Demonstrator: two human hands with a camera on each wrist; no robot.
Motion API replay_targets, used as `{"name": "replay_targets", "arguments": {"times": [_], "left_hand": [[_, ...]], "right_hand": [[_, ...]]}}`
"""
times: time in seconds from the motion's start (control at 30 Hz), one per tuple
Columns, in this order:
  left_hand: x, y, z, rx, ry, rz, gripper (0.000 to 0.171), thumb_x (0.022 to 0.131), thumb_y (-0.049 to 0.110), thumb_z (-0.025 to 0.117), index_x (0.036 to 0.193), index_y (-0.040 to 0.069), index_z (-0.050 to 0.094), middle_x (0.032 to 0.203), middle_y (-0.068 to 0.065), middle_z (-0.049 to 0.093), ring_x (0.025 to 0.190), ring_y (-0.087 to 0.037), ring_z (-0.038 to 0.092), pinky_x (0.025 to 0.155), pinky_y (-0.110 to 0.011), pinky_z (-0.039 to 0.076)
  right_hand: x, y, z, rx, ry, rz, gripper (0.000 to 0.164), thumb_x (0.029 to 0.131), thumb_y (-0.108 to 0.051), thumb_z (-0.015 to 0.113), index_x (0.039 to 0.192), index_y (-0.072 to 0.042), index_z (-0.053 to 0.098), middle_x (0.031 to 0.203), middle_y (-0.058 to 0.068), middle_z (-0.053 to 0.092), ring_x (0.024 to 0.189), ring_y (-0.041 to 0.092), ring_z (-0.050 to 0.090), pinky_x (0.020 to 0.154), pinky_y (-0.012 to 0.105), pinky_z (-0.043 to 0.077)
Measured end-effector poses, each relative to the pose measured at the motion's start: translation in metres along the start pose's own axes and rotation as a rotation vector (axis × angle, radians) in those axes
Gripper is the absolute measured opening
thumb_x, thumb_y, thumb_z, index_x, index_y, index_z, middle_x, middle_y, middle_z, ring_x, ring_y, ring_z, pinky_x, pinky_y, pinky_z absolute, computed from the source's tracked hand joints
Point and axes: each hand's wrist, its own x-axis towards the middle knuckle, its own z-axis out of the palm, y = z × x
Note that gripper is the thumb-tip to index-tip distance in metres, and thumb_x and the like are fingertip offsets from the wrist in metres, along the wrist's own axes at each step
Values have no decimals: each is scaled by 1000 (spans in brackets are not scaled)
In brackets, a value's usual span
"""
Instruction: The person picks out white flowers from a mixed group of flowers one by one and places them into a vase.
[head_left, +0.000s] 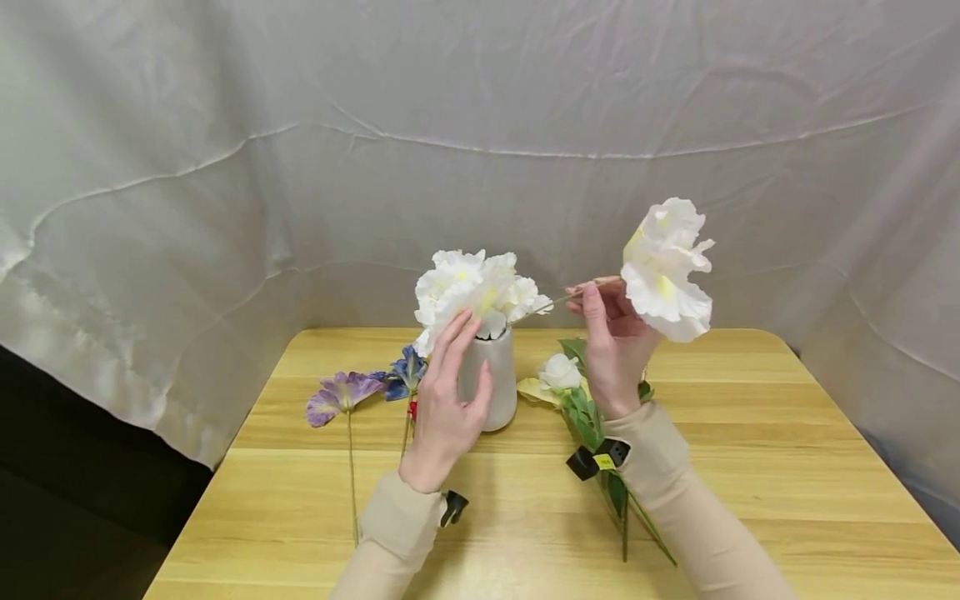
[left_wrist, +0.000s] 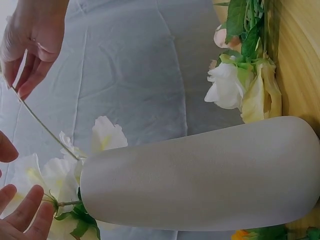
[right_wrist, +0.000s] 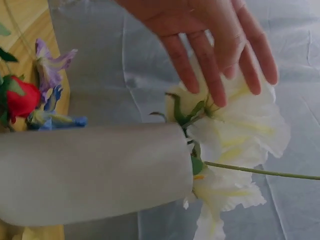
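A pale grey-white vase [head_left: 489, 383] stands on the table, with ruffled white flowers [head_left: 468, 287] filling its mouth. My left hand [head_left: 450, 408] rests its extended fingers against these blooms, on the near left side; the right wrist view shows the same hand [right_wrist: 215, 45] with straight, spread fingers. To the right, my right hand [head_left: 615, 342] pinches the thin stem of another white flower [head_left: 667, 271] just below its bloom. That stem [left_wrist: 42, 125] slants down to the vase's rim, where its lower end is hidden among the other flowers.
Left of the vase lie a purple flower [head_left: 345, 396], a blue flower [head_left: 407, 372] and a red flower [right_wrist: 24, 98]. A white rose [head_left: 560, 372] with green leaves lies under my right wrist. Grey cloth [head_left: 480, 100] hangs behind the wooden table [head_left: 750, 467].
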Motion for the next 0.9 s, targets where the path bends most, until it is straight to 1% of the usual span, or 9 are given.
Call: {"name": "replay_targets", "arguments": {"times": [0.13, 0.27, 0.4, 0.43, 0.53, 0.6, 0.73, 0.9], "left_hand": [[0, 0, 0, 4, -2, 1, 53, 91, 2, 61, 143, 4, 51, 152, -16, 49, 139, -32, 51, 109, -42, 51], [-1, 1, 1, 6, -7, 3, 53, 91, 3, 61, 143, 5, 51, 152, -15, 49, 140, -31, 51, 105, -42, 54], [-1, 1, 1, 22, -11, 18, 51, 91, 3, 61, 142, 5, 53, 152, -14, 50, 139, -30, 52, 106, -43, 53], [-1, 1, 1, 30, -11, 23, 51, 91, 3, 62, 141, 5, 54, 151, -14, 51, 139, -30, 52, 106, -43, 53], [-2, 1, 2, 50, -5, 42, 49, 90, 3, 63, 139, 5, 57, 149, -14, 53, 137, -30, 53, 109, -45, 50], [-1, 1, 2, 52, 3, 43, 48, 90, 2, 63, 138, 5, 58, 148, -15, 54, 136, -30, 54, 110, -44, 50], [0, 1, 3, 33, 27, 35, 47, 89, 1, 62, 136, 4, 58, 147, -16, 54, 135, -31, 55, 108, -43, 52], [1, 1, 3, 24, 32, 25, 44, 89, 1, 61, 133, 3, 60, 147, -17, 53, 133, -31, 56, 104, -43, 54]], "right_hand": [[-2, 5, -1, -31, -22, -6, 8, 93, 7, 62, 97, 1, 66, 88, 4, 73, 81, 16, 73, 73, 27, 62], [-4, 9, -1, -44, -27, 27, 13, 93, 8, 61, 100, -3, 65, 89, 2, 73, 82, 14, 74, 74, 27, 63], [-6, 12, -1, -69, -34, 80, 13, 94, 4, 62, 100, -6, 67, 89, -1, 74, 82, 11, 74, 74, 28, 63], [-7, 12, -1, -73, -40, 85, 12, 94, 4, 62, 99, -6, 67, 88, 0, 74, 82, 11, 74, 74, 28, 63], [-7, 13, 0, -87, -61, 81, 10, 95, 3, 62, 99, -5, 67, 88, 0, 74, 82, 11, 73, 73, 27, 62], [-6, 13, 0, -95, -74, 69, 10, 95, 2, 63, 99, -6, 66, 88, 0, 73, 81, 11, 73, 73, 26, 62], [-5, 11, 1, -96, -89, 61, 3, 95, -2, 64, 98, -1, 65, 88, 0, 73, 81, 12, 73, 71, 26, 62], [-3, 10, 1, -95, -95, 58, 11, 95, -3, 65, 97, 7, 62, 86, 1, 74, 79, 13, 73, 68, 26, 61]]}}
